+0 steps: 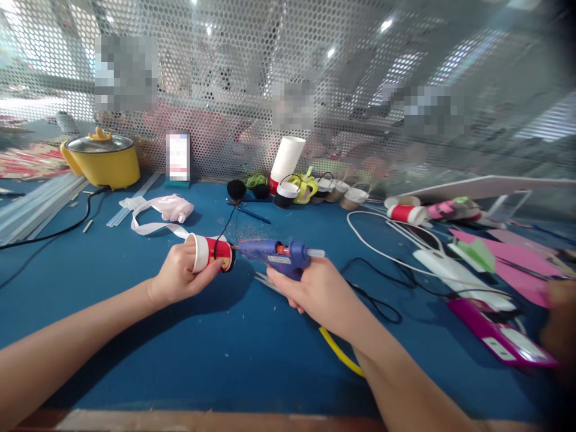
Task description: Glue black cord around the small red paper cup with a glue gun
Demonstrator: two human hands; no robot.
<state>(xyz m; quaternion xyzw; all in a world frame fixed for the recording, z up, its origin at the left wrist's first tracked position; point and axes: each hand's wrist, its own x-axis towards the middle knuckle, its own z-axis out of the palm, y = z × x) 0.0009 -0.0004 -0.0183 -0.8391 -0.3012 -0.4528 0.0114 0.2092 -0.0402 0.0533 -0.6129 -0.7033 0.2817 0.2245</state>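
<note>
My left hand is closed around a red and white paper cup, which lies on its side with its mouth to the left. Black yarn wraps the cup's base end and runs up to a black yarn ball. In my right hand is a blue hot glue gun, gripped by its handle, a clear glue stick poking out of its rear. Its nozzle points left and sits at or very near the cup's base end; exact contact is too small to tell. Scissors lie partly under my right hand.
Behind stand a yellow electric pot, a phone, stacked white cups and several small cup buckets. Pale ribbon lies left. To the right are a white power strip, cables, pink sheets and a purple case.
</note>
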